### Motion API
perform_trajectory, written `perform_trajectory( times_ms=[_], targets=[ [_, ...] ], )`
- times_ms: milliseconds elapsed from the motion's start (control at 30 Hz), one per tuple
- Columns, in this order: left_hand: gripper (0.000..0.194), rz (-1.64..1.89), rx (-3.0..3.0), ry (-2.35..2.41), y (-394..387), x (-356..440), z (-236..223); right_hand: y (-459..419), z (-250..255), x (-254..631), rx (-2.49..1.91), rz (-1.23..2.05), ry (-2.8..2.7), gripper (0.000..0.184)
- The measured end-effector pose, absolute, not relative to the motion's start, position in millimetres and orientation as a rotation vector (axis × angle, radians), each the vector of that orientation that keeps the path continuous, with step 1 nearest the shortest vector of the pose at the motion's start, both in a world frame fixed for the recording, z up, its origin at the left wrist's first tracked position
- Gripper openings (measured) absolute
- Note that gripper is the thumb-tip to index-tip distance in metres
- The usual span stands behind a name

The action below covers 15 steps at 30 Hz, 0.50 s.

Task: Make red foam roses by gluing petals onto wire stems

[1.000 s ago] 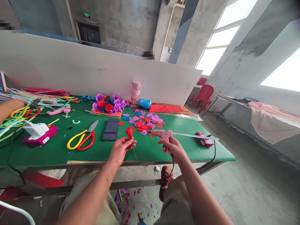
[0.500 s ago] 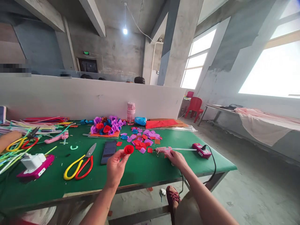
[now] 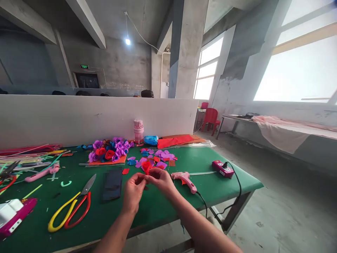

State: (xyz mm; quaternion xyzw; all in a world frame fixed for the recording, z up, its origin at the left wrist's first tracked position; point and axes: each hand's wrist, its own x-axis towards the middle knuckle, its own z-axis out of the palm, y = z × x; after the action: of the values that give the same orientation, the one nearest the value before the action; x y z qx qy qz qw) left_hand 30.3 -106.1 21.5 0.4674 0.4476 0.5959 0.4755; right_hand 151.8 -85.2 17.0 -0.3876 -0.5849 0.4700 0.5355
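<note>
I have the red flower point(image 3: 145, 166) upright above the green surface point(image 3: 197, 160), its base pinched by the fingers of my left hand point(image 3: 131, 193) and right hand point(image 3: 163, 181), probably to spare its petals. The pink glue gun point(image 3: 185, 179) lies near my right hand, seemingly so both can handle the flower.

White plug point(image 3: 10, 211) and its magenta power strip point(image 3: 19, 218) cut off by the left edge.

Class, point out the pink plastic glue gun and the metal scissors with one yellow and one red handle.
Pink glue gun point(image 3: 185, 178): head view, where handle meets body.
Metal scissors point(image 3: 88, 186): head view, on the blades.
</note>
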Motion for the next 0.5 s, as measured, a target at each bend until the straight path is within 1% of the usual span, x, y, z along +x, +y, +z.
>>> perform_trajectory(
  times_ms=[200, 367, 500],
  targets=[
    [0.026, 1.381, 1.084, 1.182, -107.2, 26.2, 5.9, -93.0, -11.5, 143.4, -0.893, 1.258, -1.192, 0.034],
    [0.029, 1.315, 1.003, 1.141, -113.8, 27.8, 2.8, -99.5, -12.9, 140.2, -0.923, 1.316, -1.103, 0.033],
    [0.032, 1.319, 0.961, 1.132, -116.6, 28.2, 3.6, -99.9, -12.6, 136.2, -0.949, 1.279, -1.095, 0.029]
  ],
)
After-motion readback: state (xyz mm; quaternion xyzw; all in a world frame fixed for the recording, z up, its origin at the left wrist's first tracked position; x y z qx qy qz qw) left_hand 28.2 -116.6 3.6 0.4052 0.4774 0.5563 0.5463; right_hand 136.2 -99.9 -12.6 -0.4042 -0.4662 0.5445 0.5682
